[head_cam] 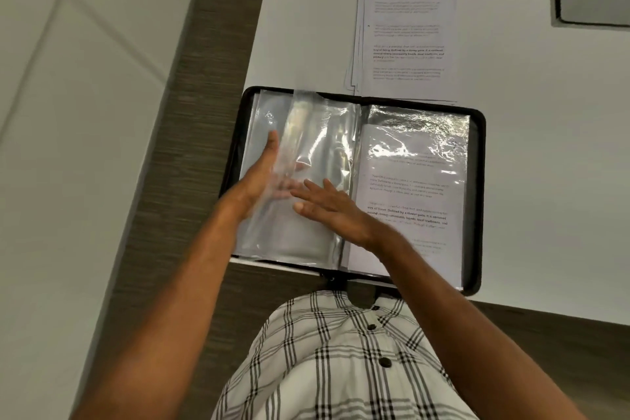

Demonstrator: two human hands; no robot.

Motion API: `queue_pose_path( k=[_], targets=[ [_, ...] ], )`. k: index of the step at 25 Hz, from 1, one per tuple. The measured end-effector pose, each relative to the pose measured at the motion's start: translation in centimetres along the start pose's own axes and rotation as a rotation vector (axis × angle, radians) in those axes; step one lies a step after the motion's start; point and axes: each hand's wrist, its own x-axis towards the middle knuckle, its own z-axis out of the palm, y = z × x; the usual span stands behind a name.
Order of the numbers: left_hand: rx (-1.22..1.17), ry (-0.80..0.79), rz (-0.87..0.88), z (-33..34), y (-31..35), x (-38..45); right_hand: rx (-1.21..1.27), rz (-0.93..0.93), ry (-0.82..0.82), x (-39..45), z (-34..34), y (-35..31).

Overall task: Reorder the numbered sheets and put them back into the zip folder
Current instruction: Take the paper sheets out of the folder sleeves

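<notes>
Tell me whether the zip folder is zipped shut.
No: the zip folder lies open flat, with both hands on its clear sleeves.

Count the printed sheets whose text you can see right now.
2. One is the top sheet of the loose stack on the table behind the zip folder, marked 20. The other sits in the folder's right-hand sleeve. The stack hides more sheets beneath.

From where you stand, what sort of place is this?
Probably an office or meeting room. A white desk has a recessed cable hatch, a zip folder of clear sleeves lies open on it beside a stack of printed sheets, and large pale floor tiles show alongside.
</notes>
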Motion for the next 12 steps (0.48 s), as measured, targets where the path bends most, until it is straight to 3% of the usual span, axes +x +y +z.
queue_pose_path(
  k=[3, 5, 7, 12],
  targets=[
    [0.048, 0.197, 0.038, -0.5, -0.2, -0.5, -0.193, 0.031, 0.029, 0.7, 1.3, 1.6],
    [0.24, 0.419, 0.066, -1.0, -0.9, 0.3, -0.172, 0.017, 0.089, 0.4, 1.5, 2.3],
    [0.482, 0.6, 0.101, -1.7, -1.9, 1.5, -0.094, -0.007, 0.195, -0.2, 1.3, 3.2],
    [0.867, 0.849, 0.169, -0.7, -2.6, 2.1, -0.008, -0.039, 0.531, -2.1, -0.7, 4.9]
  ],
)
